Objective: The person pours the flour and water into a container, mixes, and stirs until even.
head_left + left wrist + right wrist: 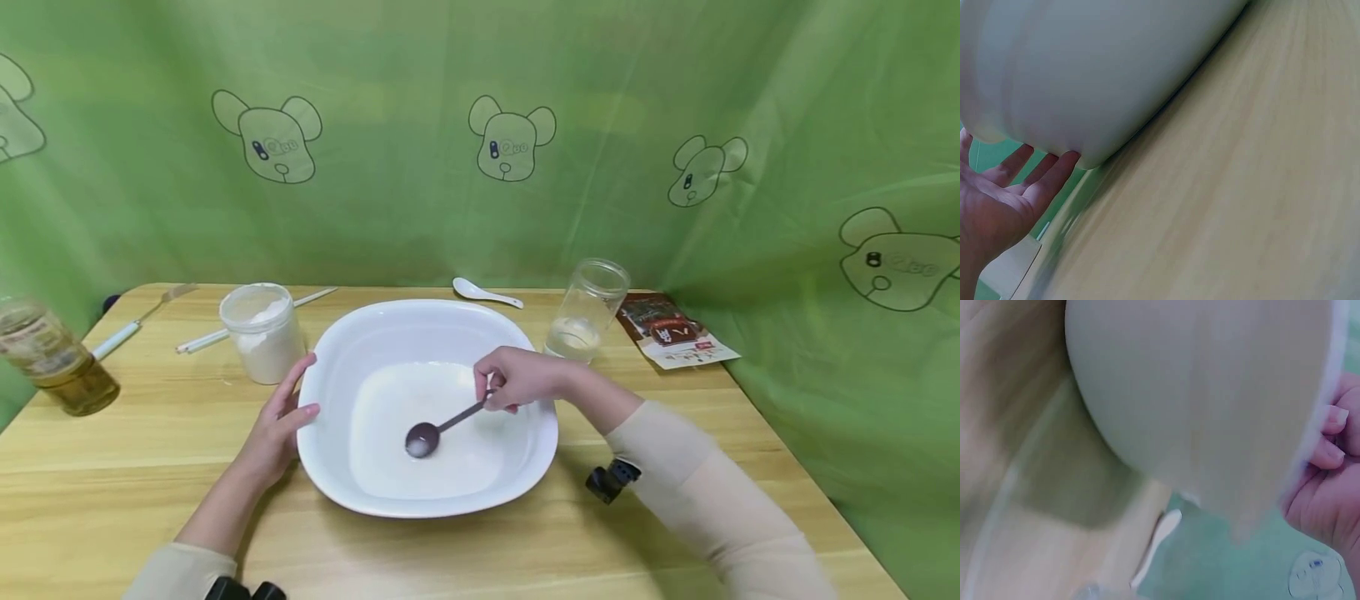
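A white basin (427,504) stands on the wooden table, its floor covered by a white layer (375,425). At its left rim is my left hand (273,429), with the thumb over the edge; the left wrist view shows the other fingertips against the outer wall. My right hand (517,377) reaches over the right rim and pinches the handle of a dark brown spoon (422,440). The spoon's round bowl is low in the basin and has some white stuff in it. The basin wall hides the spoon in the right wrist view.
Left of the basin stand a jar of white powder (264,346) and a tilted-looking glass jar of amber liquid (63,375). Behind lie a fork (142,321), white sticks (206,340) and a white spoon (483,293). A clear glass (585,312) and a brown packet (671,329) are at right.
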`<state>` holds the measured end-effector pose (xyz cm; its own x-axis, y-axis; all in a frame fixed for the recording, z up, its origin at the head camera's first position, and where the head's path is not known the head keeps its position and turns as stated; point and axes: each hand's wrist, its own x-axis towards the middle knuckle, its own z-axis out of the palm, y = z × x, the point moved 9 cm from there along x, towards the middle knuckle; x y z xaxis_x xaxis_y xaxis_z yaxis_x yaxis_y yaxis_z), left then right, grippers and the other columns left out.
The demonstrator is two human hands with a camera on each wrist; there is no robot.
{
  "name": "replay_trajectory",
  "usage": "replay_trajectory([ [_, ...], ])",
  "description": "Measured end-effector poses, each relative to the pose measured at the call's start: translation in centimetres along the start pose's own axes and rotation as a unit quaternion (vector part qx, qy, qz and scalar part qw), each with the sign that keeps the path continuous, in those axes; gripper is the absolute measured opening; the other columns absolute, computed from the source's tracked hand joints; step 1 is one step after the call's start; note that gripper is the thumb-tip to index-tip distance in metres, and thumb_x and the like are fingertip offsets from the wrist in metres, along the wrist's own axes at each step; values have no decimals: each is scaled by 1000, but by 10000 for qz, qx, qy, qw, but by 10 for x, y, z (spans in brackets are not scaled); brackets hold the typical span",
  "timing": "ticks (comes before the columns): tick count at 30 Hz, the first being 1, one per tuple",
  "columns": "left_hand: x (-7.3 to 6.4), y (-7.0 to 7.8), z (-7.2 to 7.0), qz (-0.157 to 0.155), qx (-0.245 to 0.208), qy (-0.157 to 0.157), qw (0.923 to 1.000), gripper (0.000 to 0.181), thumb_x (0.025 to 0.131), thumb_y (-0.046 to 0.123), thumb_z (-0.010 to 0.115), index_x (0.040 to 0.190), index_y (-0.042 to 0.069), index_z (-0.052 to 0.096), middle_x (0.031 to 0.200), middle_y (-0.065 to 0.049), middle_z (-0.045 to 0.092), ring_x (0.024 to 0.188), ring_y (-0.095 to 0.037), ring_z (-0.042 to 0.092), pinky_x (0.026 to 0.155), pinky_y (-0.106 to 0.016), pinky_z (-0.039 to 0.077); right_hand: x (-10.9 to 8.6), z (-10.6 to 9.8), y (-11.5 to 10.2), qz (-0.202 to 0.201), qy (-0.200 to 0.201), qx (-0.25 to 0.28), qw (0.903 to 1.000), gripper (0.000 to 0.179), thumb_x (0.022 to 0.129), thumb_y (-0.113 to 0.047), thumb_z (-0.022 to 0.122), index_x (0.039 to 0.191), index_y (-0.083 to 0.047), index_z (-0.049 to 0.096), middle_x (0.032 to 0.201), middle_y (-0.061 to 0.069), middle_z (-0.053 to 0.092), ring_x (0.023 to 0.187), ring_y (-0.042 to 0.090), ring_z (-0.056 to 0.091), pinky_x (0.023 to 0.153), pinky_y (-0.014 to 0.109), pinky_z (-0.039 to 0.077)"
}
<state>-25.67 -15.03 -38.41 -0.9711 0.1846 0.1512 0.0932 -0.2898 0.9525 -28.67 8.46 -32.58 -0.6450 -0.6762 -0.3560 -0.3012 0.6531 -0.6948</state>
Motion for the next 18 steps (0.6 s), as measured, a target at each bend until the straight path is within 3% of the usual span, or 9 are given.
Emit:
replay_trajectory([
  [5, 0, 0, 0, 7, -5, -36, 10000, 57, 84, 4, 43, 135, 21, 26, 114, -12, 39, 88, -18, 56, 64, -39, 51, -23, -15, 12, 233, -17, -151, 9996, 12, 70, 8, 53, 75, -2, 55, 49, 3, 45, 42, 11, 41, 40, 18, 32],
  [10, 0, 0, -1, -4, 7, -8, 10000, 57, 84, 4, 44, 135, 20, 25, 113, -11, 41, 87, -19, 56, 63, -39, 51, -34, -38, 18, 324, 341, -667, 9967, 13, 67, 10, 50, 73, -1, 55, 49, 2, 46, 41, 11, 41, 38, 18, 31],
  [14, 0, 1, 0, 3, 1, -8, 10000, 57, 84, 4, 43, 135, 20, 25, 112, -12, 42, 86, -19, 57, 62, -39, 51, -31, -56, 22, 387, 902, -981, 9903, 13, 67, 9, 50, 74, 0, 56, 50, 2, 46, 41, 12, 42, 38, 19, 32],
  [18, 0, 0, 0, 32, -35, -28, 10000, 57, 84, 3, 43, 135, 20, 26, 111, -12, 43, 85, -19, 57, 61, -39, 52, -17, -60, 24, 322, 1328, -747, 9878, 9, 70, 7, 52, 75, 1, 55, 50, 3, 47, 42, 12, 43, 40, 20, 35],
])
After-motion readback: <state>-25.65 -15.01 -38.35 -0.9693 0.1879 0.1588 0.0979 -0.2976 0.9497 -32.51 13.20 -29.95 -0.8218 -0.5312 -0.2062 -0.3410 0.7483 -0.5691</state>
